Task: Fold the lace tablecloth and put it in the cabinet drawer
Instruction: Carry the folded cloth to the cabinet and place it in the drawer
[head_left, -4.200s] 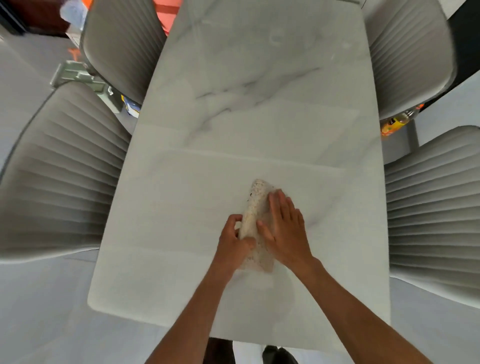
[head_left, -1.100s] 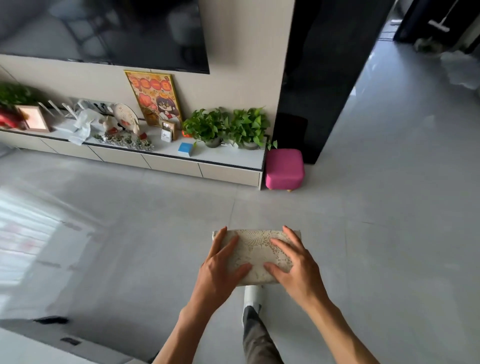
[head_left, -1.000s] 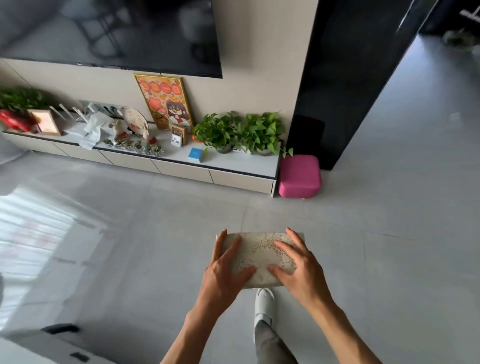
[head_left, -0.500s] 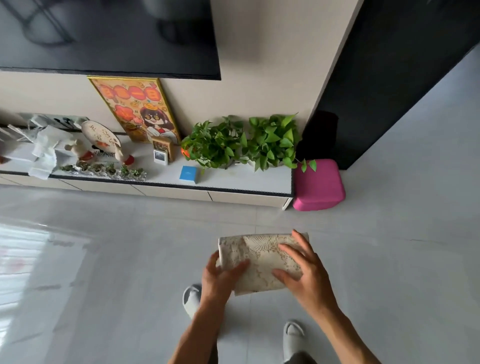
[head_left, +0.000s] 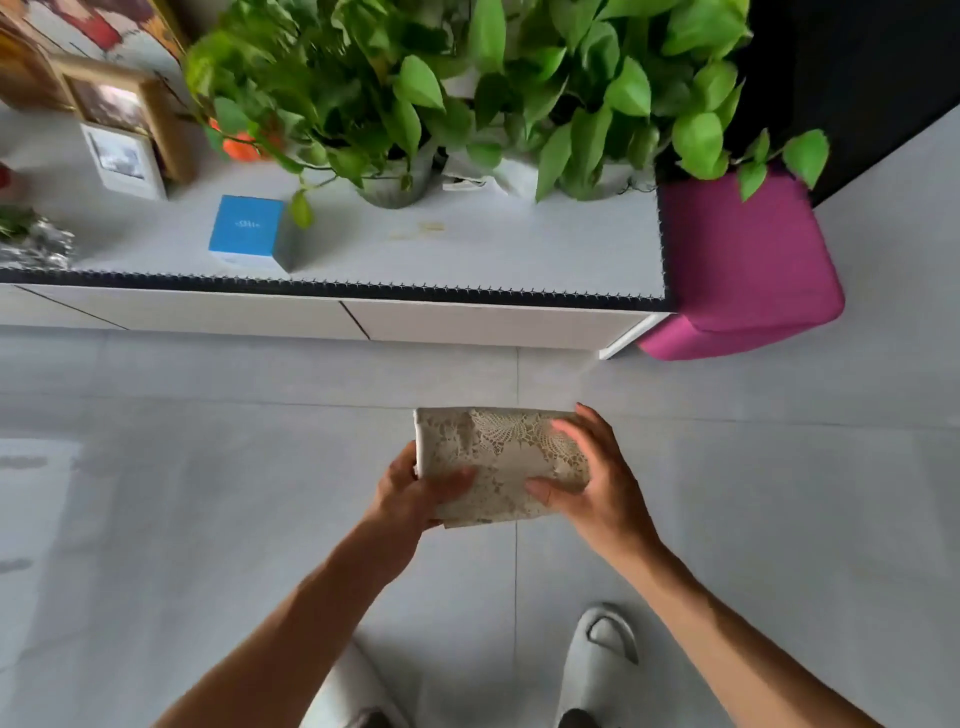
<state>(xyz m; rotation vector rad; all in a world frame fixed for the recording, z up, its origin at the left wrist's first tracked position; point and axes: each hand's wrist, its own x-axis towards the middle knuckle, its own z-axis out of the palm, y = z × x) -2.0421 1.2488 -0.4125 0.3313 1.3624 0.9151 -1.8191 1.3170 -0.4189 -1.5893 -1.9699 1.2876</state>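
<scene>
The lace tablecloth (head_left: 501, 457) is folded into a small cream rectangle and held level above the grey floor. My left hand (head_left: 410, 491) grips its left end, thumb on top. My right hand (head_left: 597, 478) holds its right end, fingers spread over the lace. Straight ahead stands the low white cabinet (head_left: 467, 260). Its drawer fronts (head_left: 493, 325) are closed, the rightmost one directly beyond the cloth.
On the cabinet top stand two leafy potted plants (head_left: 467, 88), a blue box (head_left: 248, 231) and picture frames (head_left: 124, 140). A magenta stool (head_left: 743, 265) sits against the cabinet's right end. My slippered feet (head_left: 602, 654) are on the tiled floor below.
I have left the marble table with the folded cloth in both hands and walked across the room. The cabinet is now much closer, right in front of me.
</scene>
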